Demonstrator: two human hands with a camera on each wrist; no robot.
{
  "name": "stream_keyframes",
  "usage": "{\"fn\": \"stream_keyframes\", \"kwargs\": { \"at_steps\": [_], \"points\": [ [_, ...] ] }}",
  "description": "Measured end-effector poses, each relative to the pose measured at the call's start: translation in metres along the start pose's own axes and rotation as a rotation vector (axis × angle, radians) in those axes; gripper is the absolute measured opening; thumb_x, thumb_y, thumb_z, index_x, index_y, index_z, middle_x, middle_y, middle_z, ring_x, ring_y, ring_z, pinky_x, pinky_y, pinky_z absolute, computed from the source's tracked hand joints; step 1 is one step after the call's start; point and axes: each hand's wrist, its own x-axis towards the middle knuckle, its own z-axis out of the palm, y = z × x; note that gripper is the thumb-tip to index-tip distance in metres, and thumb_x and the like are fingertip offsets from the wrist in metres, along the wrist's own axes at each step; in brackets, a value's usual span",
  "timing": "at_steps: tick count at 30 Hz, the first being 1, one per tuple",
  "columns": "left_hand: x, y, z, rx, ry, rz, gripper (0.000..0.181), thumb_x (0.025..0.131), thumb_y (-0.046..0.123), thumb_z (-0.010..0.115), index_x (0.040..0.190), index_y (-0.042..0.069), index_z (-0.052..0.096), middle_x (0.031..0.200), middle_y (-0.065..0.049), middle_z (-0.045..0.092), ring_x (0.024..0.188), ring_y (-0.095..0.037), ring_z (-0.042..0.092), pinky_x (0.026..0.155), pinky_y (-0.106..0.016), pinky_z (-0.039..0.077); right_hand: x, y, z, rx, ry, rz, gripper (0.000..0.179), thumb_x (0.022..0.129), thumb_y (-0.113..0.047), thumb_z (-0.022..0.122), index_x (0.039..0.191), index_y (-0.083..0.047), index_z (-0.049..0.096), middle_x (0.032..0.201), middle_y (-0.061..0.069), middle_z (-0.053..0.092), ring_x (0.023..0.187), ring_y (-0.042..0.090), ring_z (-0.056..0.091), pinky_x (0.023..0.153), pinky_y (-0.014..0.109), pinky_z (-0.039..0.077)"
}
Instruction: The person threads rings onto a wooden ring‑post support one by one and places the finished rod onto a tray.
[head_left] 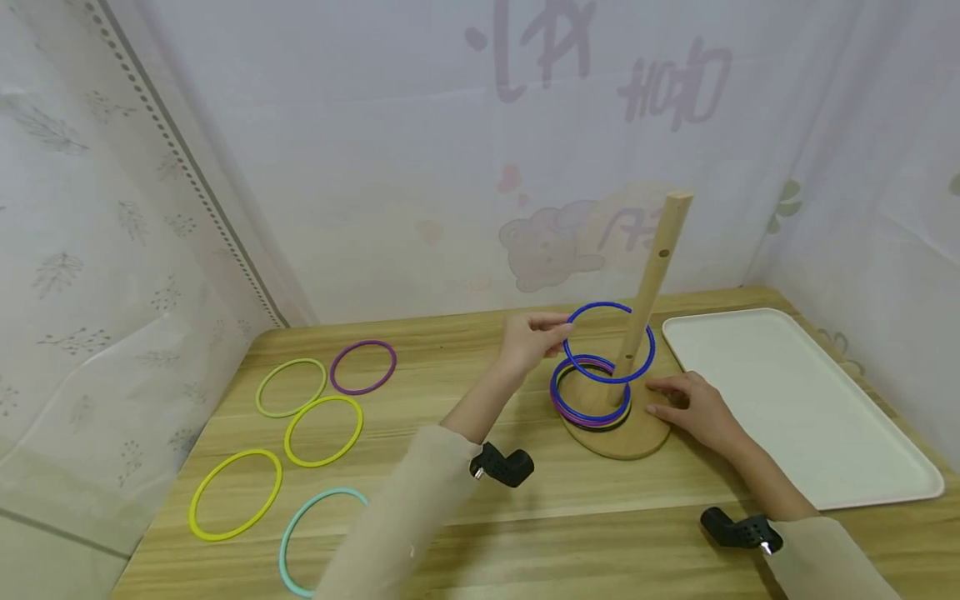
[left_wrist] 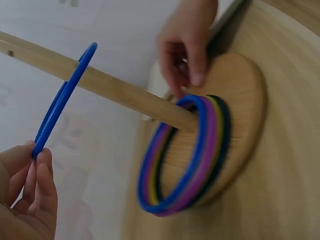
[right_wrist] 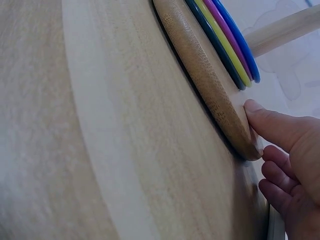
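Observation:
Pinched between my left thumb and fingers is a blue ring point(head_left: 606, 381); my left hand point(head_left: 528, 342) holds it by its left side. The ring is tilted and encircles the upright wooden post point(head_left: 651, 296), above the other rings. Round the foot of the post lies a stack: a blue ring point(left_wrist: 195, 160) on top, then purple, yellow and dark green ones below. My right hand point(head_left: 701, 412) grips the right edge of the wooden base point(head_left: 637, 443), thumb on its upper face and the other fingers curled at the rim, as the right wrist view shows.
On the table's left lie a light green ring point(head_left: 257, 396), a purple ring point(head_left: 363, 392), two yellow rings point(head_left: 322, 464) and a turquoise ring point(head_left: 283, 550), partly behind my left sleeve. A white tray point(head_left: 802, 400) stands at the right, beside the base. Curtains hang behind.

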Motion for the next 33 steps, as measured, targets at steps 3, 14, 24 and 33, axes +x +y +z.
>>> {"fn": "stream_keyframes", "kwargs": {
  "at_steps": [3, 14, 24, 33],
  "points": [
    [-0.001, -0.017, 0.0, 0.016, 0.003, -0.043, 0.021, 0.082, 0.009, 0.069, 0.101, 0.0, 0.07, 0.084, -0.013, 0.068, 0.059, -0.016, 0.061, 0.071, -0.04, 0.053, 0.0, 0.0, 0.0, 0.006, -0.008, 0.008, 0.033, 0.077, -0.016, 0.075, 0.105, -0.001, 0.067, 0.088, 0.008, 0.056, 0.082, 0.021, 0.052, 0.07, 0.032, 0.044],
    [0.002, -0.049, -0.008, 0.087, 0.019, -0.118, 0.019, 0.082, 0.005, 0.068, 0.099, -0.004, 0.069, 0.082, -0.012, 0.069, 0.07, -0.029, 0.064, 0.071, -0.04, 0.053, 0.0, 0.002, 0.001, 0.008, -0.002, 0.006, 0.032, 0.077, -0.016, 0.075, 0.105, -0.001, 0.067, 0.09, 0.008, 0.057, 0.082, 0.021, 0.053, 0.07, 0.031, 0.045],
    [-0.001, -0.058, -0.006, 0.168, 0.02, -0.08, 0.016, 0.081, 0.005, 0.07, 0.095, -0.003, 0.071, 0.079, -0.011, 0.068, 0.074, -0.038, 0.064, 0.067, -0.04, 0.054, 0.0, 0.0, 0.0, 0.006, -0.006, 0.005, 0.032, 0.078, -0.017, 0.075, 0.105, -0.001, 0.067, 0.089, 0.008, 0.057, 0.08, 0.019, 0.05, 0.069, 0.031, 0.043],
    [-0.001, -0.064, -0.005, 0.327, 0.024, 0.006, 0.013, 0.08, 0.004, 0.07, 0.091, -0.003, 0.071, 0.077, -0.011, 0.068, 0.065, -0.026, 0.066, 0.057, -0.026, 0.053, -0.001, -0.001, -0.001, 0.013, -0.019, 0.014, 0.033, 0.078, -0.017, 0.074, 0.106, 0.0, 0.067, 0.09, 0.008, 0.056, 0.081, 0.02, 0.05, 0.069, 0.031, 0.043]
  ]
}}
